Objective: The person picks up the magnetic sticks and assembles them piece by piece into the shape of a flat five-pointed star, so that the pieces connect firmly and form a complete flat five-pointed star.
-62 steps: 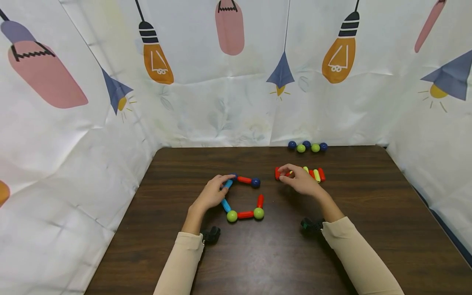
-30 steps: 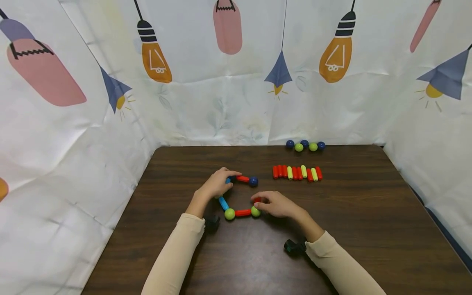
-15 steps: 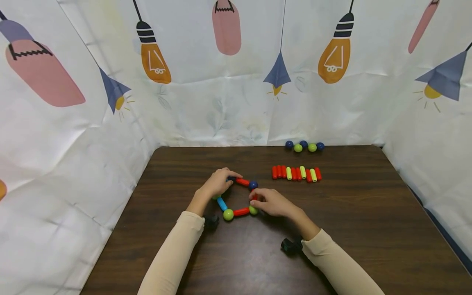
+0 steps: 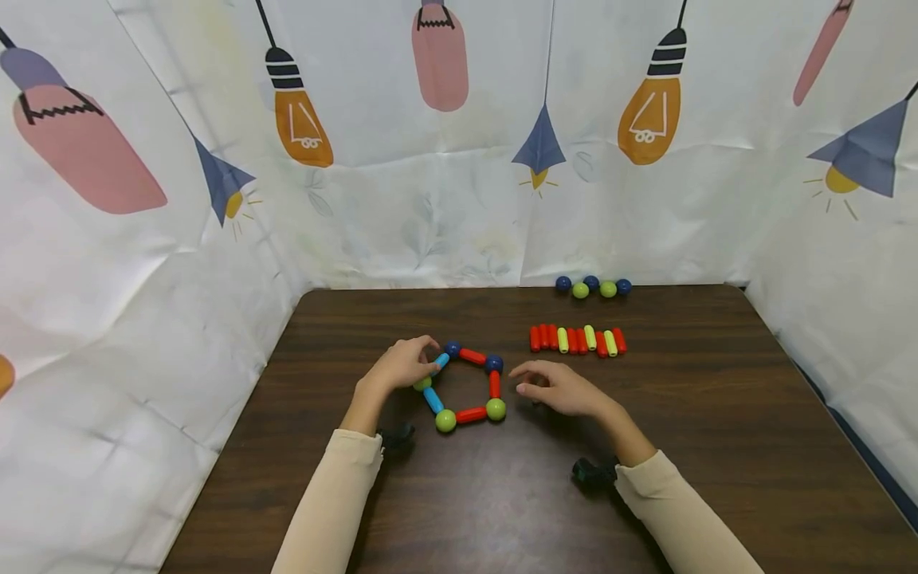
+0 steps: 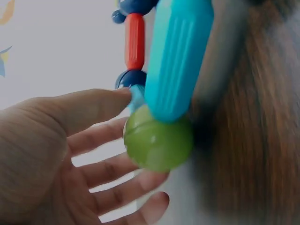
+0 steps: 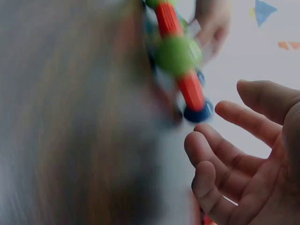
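A closed five-sided ring of magnetic rods and balls lies on the table in the head view. Its far side has a blue ball (image 4: 453, 349), a red rod (image 4: 472, 356) and another blue ball (image 4: 494, 363). Red rods form the right and near sides, meeting at a green ball (image 4: 496, 409); light blue rods (image 4: 433, 400) make up the left. My left hand (image 4: 402, 365) is at the ring's left corner, fingers loosely spread around a green ball (image 5: 158, 140), thumb by a light blue rod. To the right of the ring, my right hand (image 4: 559, 388) hovers with relaxed fingers, holding nothing.
A row of red and yellow rods (image 4: 577, 340) lies beyond my right hand. Several blue and green balls (image 4: 608, 288) line the far table edge. A printed white curtain (image 4: 459, 215) surrounds the brown table (image 4: 502, 510).
My right hand brought the red rod's end up to the far-right blue ball, closing the ring, then let go and drew right. My left hand released the far-left blue ball and moved back left.
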